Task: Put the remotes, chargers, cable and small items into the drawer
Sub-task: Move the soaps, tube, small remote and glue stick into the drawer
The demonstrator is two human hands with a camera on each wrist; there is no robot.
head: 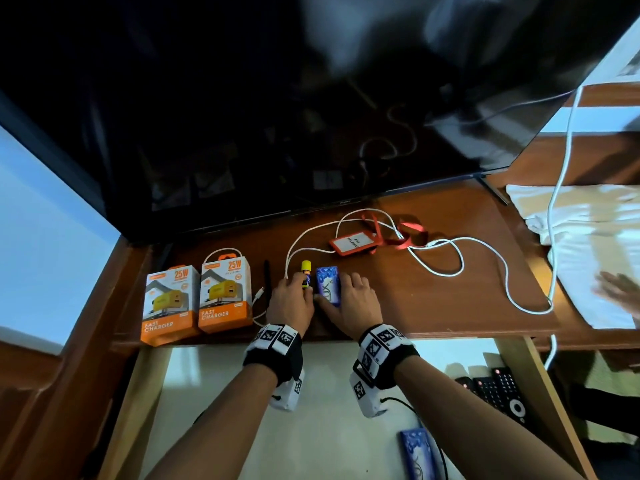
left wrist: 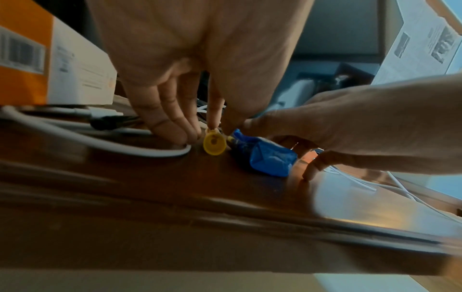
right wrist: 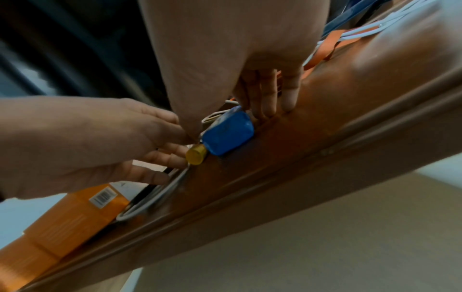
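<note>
A small yellow-capped tube [head: 305, 273] and a blue packet [head: 328, 284] lie side by side on the wooden tabletop [head: 450, 306]. My left hand [head: 300, 282] pinches the tube [left wrist: 214, 145] between index finger and thumb. My right hand [head: 333, 293] holds the packet [right wrist: 226, 136], thumb on its left side, fingers [right wrist: 265, 106] on its right. Two orange charger boxes [head: 197, 299] stand to the left, with a black pen [head: 267, 278] beside them. A white cable [head: 446, 258] loops across the top, over an orange card holder [head: 349, 244]. The open drawer [head: 225, 375] below holds remotes [head: 498, 393] and another blue packet [head: 417, 452].
A large dark TV screen [head: 277, 116] stands close behind the objects. White cloth [head: 588, 237] lies on the right with another person's hand [head: 620, 292] on it. A second white cable [head: 561, 168] hangs down at the right, past the table edge.
</note>
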